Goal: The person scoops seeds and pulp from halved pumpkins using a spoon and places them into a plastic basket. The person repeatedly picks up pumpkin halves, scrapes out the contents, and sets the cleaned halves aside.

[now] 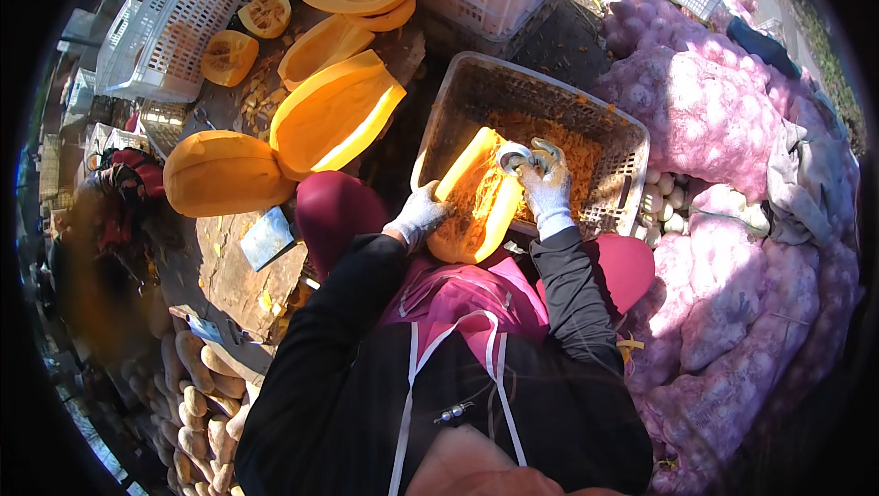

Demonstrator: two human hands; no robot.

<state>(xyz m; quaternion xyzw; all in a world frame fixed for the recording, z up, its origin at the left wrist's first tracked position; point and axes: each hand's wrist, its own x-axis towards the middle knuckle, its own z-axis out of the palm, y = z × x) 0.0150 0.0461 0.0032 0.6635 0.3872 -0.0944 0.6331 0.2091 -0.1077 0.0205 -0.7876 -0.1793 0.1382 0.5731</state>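
A long half of an orange pumpkin (474,221) is tilted against the near side of a plastic crate (539,67), with its stringy, seedy hollow facing up. My left hand (420,213), in a pale work glove, grips the pumpkin's left edge. In my gloved right hand (547,184) is a round metal scraper (511,157), at the right part of the hollow. Orange pumpkin pulp (580,146) covers much of the crate's floor. My right fingers partly hide the scraper's shape.
Cut pumpkin halves (329,118) and a cleaver (268,238) lie on a wooden surface (230,249) to the left. Mesh sacks of onion-like vegetables (693,111) are heaped at right. White crates (182,22) stand beyond. Several whole squashes (206,420) lie lower left.
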